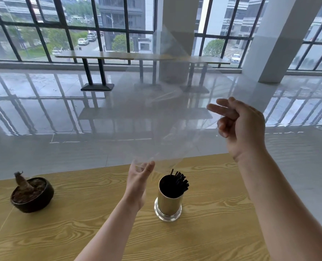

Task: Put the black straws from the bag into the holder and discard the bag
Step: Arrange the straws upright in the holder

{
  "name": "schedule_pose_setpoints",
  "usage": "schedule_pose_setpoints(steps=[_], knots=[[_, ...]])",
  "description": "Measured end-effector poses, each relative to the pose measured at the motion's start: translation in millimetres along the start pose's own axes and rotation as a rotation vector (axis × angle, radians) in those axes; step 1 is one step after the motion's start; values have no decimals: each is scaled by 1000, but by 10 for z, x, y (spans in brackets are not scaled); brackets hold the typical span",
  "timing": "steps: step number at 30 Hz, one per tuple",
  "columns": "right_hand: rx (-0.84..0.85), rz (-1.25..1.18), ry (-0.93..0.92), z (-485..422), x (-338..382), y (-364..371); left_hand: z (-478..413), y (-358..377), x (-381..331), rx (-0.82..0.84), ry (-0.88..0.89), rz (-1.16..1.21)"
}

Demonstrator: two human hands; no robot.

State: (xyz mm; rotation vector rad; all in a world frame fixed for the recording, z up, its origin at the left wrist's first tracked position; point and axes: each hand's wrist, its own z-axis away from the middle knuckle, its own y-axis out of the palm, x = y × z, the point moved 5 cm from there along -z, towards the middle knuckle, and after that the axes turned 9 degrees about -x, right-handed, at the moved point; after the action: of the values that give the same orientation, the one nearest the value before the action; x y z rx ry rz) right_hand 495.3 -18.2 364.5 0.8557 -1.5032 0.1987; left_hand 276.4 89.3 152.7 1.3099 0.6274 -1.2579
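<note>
A gold metal holder [168, 199] stands on the wooden table [81, 213], and a bunch of black straws [179, 180] leans out of its top to the right. Above it hangs a clear plastic bag [167, 113], nearly see-through and with nothing visible inside. My left hand [140, 178] pinches the bag's lower corner just left of the holder. My right hand [239, 125] is raised high to the right, fingers curled at the bag's right edge; its hold on the film is hard to make out.
A dark bowl [32, 194] holding a brown woody piece sits at the table's left. Beyond the table's far edge lie a glossy floor, a long table [118, 55] by the windows and a white pillar [280, 38].
</note>
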Motion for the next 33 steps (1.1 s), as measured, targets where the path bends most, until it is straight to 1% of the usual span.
schedule_pose_setpoints(steps=[3, 5, 9, 16, 20, 24, 26, 33], knots=[[4, -21, 46, -18, -91, 75, 67, -63, -153, 28, 19, 110], [2, -12, 76, -6, -212, 118, 103, -191, -229, 6, 67, 139], [-6, 46, 136, 42, -545, 207, 163, -625, -275, -121, 108, 164], [5, 149, 291, 306, -1330, 457, 393, -1542, -317, -297, 122, 104], [-7, 191, 387, 503, -1796, 572, 595, -2140, -245, -446, 114, 26], [95, 256, 488, 817, -2301, 751, 840, -2721, -112, -652, 121, -143], [130, 297, 535, 1020, -2544, 827, 957, -2987, -30, -731, 102, -185], [166, 412, 680, 1679, -3243, 859, 1229, -3724, 178, -888, 21, -303]])
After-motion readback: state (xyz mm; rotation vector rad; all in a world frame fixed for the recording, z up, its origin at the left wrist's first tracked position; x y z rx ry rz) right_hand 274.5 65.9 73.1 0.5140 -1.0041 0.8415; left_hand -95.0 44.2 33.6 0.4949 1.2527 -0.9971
